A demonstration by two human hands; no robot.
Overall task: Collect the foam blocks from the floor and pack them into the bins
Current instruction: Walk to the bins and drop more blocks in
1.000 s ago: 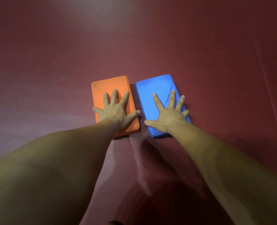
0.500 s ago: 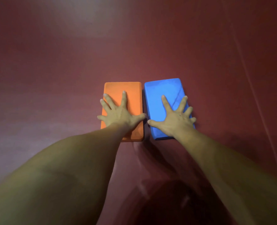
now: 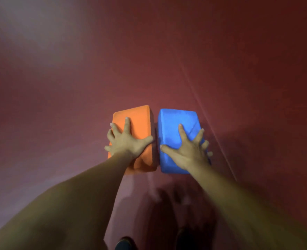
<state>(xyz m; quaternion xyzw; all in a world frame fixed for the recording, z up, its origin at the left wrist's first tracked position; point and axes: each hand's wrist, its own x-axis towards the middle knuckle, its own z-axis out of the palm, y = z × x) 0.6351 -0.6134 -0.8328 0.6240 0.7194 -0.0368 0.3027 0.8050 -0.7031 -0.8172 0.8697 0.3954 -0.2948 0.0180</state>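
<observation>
Each block is wide for 1 hand and foam gives, so I judge either could slip from my grip and drop. My left hand [image 3: 125, 141] spreads wide, clasping the orange block [image 3: 138, 120] under its palm by both edges. My right hand [image 3: 187, 150] clasps the blue block [image 3: 176, 121] likewise, just beside the orange.

Dark red floor covering [image 3: 239, 51] is seen throughout — smooth, matte. A thin pale seam [image 3: 198, 103] is traced diagonally across its right part. A washed-out pale glare [image 3: 32, 33] is noted upper left.
</observation>
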